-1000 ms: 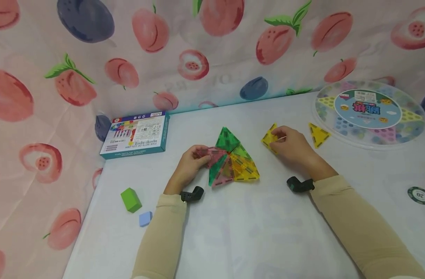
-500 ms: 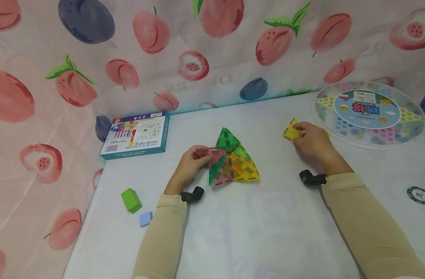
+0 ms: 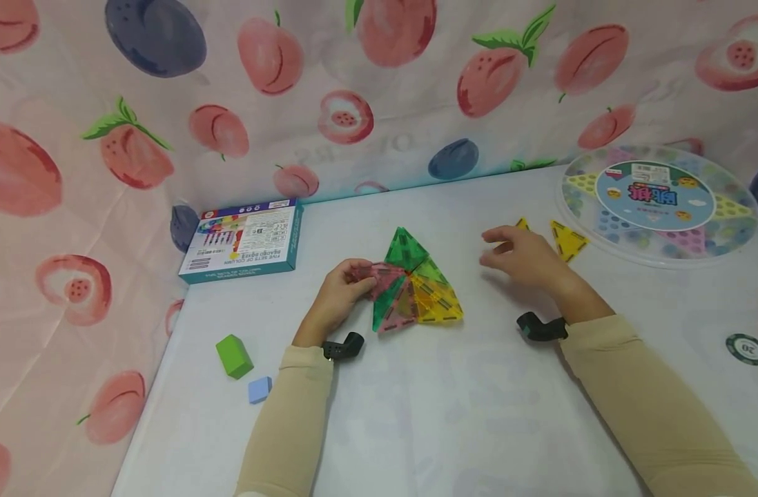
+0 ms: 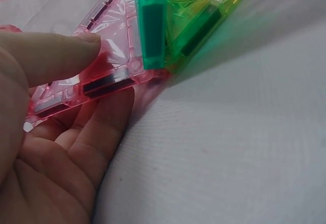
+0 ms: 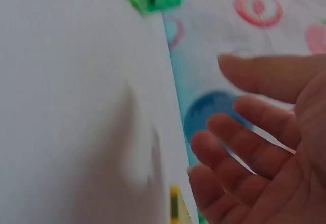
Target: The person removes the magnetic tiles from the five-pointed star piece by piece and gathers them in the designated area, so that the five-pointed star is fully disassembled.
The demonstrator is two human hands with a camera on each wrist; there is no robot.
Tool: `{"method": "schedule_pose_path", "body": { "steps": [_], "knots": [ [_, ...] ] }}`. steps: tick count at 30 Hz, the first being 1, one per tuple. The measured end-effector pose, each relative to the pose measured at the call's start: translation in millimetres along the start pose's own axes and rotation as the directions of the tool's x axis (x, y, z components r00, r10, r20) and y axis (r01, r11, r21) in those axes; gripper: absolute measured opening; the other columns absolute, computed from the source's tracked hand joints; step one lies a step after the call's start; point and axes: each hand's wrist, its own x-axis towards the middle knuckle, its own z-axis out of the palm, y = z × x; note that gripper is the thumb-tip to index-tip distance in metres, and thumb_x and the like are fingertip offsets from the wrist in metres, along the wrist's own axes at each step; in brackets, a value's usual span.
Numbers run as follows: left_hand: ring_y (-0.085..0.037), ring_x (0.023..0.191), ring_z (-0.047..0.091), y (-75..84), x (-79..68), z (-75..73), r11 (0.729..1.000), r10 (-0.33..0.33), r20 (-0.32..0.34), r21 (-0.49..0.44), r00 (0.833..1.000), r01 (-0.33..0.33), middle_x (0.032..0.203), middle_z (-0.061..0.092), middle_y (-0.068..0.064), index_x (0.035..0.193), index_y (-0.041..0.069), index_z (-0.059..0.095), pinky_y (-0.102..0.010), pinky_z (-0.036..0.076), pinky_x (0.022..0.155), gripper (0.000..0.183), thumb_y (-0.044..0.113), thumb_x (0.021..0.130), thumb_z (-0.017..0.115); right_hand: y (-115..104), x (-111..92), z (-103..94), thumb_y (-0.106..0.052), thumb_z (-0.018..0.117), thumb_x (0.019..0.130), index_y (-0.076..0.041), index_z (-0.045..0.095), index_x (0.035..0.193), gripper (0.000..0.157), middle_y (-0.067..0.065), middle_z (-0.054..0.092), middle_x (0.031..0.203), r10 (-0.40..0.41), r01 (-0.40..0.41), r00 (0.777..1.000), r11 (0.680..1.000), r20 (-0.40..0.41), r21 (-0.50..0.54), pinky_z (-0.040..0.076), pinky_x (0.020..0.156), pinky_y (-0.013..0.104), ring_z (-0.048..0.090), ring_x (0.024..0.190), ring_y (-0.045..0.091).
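A cloth printed with pink and blue fruit hangs behind a white table. At the back right lies a round game board; at the back left, a flat, teal-edged box. Between the two hands, near mid-table, sits a cluster of see-through triangular tiles in green, pink and yellow. The left hand pinches a pink tile on the cluster's left side, thumb above, fingers beneath. The right hand is apart from the cluster, fingers loosely extended, thumb spread away, holding nothing. Near the board lies a yellow triangle; another yellow piece shows only a corner behind the right hand, so its shape is hard to tell. At left lies a green block; far right, a round token marked 20; beside the green block, a smaller blue block.
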Motion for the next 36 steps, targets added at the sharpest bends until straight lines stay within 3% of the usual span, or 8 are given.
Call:
{"method": "schedule_pose_path", "body": {
  "steps": [3, 6, 11, 16, 22, 28, 32, 36],
  "knots": [
    [-0.018, 0.084, 0.055, 0.4, -0.2, 0.0, 1.000, 0.002, 0.002, -0.006, 1.000, -0.002, 0.100, 0.057, -0.009, 0.112, 0.007, 0.053, -0.029, 0.048, 0.073, 0.028, 0.009, 0.085, 0.061, -10.1, -2.1, 16.6, -0.039, 0.065, 0.079, -0.013, 0.049, 0.124, 0.054, 0.004, 0.051, 0.121, -0.081, 0.079, 0.992, 0.997, 0.102, 0.027, 0.045, 0.079, 0.040, 0.050, 0.102, 0.022],
    [-0.018, 0.084, 0.055, 0.9, -0.5, 0.2, 1.000, 0.005, 0.005, -0.013, 1.000, -0.005, 0.100, 0.057, -0.010, 0.112, 0.006, 0.052, -0.030, 0.048, 0.073, 0.028, 0.008, 0.085, 0.060, -16.7, -5.8, 28.6, -0.045, 0.065, 0.078, -0.011, 0.050, 0.124, 0.059, 0.005, 0.054, 0.117, -0.158, 0.160, 0.968, 0.987, 0.197, 0.006, 0.044, 0.081, 0.039, 0.052, 0.099, 0.022],
    [-0.018, 0.083, 0.055, 0.1, -0.3, 0.4, 1.000, 0.007, 0.005, -0.004, 1.000, -0.007, 0.100, 0.056, -0.010, 0.113, 0.005, 0.052, -0.030, 0.048, 0.073, 0.029, 0.008, 0.085, 0.060, -25.1, -12.2, 38.9, -0.053, 0.063, 0.075, -0.011, 0.050, 0.123, 0.066, 0.007, 0.055, 0.113, -0.183, 0.197, 0.939, 0.980, 0.290, -0.019, 0.042, 0.084, 0.042, 0.050, 0.101, 0.025],
    [-0.018, 0.083, 0.054, 1.3, -1.0, 0.8, 1.000, 0.007, 0.000, 0.016, 1.000, -0.007, 0.099, 0.056, -0.009, 0.112, 0.006, 0.053, -0.030, 0.048, 0.072, 0.028, 0.009, 0.085, 0.060, -27.9, -13.0, 43.4, -0.048, 0.066, 0.075, -0.011, 0.048, 0.123, 0.064, 0.008, 0.048, 0.122, -0.153, 0.144, 0.942, 0.988, 0.299, 0.052, 0.040, 0.086, 0.041, 0.046, 0.104, 0.025],
    [-0.018, 0.083, 0.054, 3.9, -2.6, 1.0, 1.000, 0.006, -0.003, 0.030, 1.000, -0.006, 0.099, 0.056, -0.009, 0.112, 0.006, 0.052, -0.029, 0.048, 0.072, 0.028, 0.009, 0.085, 0.060, -28.1, -11.2, 45.3, -0.026, 0.068, 0.079, -0.014, 0.047, 0.124, 0.051, 0.008, 0.053, 0.095, -0.124, 0.110, 0.950, 0.992, 0.286, 0.063, 0.041, 0.063, 0.030, 0.046, 0.078, 0.021],
    [-0.018, 0.083, 0.054, 4.2, -2.7, 0.6, 1.000, 0.011, 0.003, 0.023, 1.000, -0.011, 0.099, 0.056, -0.009, 0.113, 0.006, 0.052, -0.030, 0.048, 0.073, 0.028, 0.009, 0.086, 0.060, -26.0, -11.0, 45.8, -0.020, 0.062, 0.085, -0.021, 0.050, 0.120, 0.038, 0.004, 0.052, 0.094, -0.194, 0.191, 0.954, 0.981, 0.227, 0.039, 0.040, 0.067, 0.032, 0.044, 0.081, 0.022],
    [-0.018, 0.083, 0.054, 4.6, -3.1, 0.8, 1.000, 0.012, 0.004, 0.017, 1.000, -0.012, 0.099, 0.056, -0.010, 0.113, 0.005, 0.052, -0.031, 0.048, 0.073, 0.029, 0.009, 0.086, 0.060, -23.6, -10.9, 43.9, -0.017, 0.060, 0.086, -0.023, 0.051, 0.114, 0.030, 0.003, 0.053, 0.091, -0.240, 0.238, 0.940, 0.971, 0.241, 0.035, 0.041, 0.067, 0.032, 0.045, 0.079, 0.021],
    [-0.018, 0.083, 0.054, 4.1, -2.8, 0.8, 1.000, 0.008, 0.004, 0.013, 1.000, -0.008, 0.099, 0.056, -0.009, 0.113, 0.005, 0.052, -0.031, 0.048, 0.073, 0.029, 0.008, 0.086, 0.060, -20.1, -10.2, 35.7, -0.016, 0.061, 0.085, -0.023, 0.052, 0.111, 0.028, 0.001, 0.054, 0.091, -0.234, 0.245, 0.935, 0.969, 0.265, -0.012, 0.042, 0.068, 0.032, 0.047, 0.079, 0.020]
  ]
}}
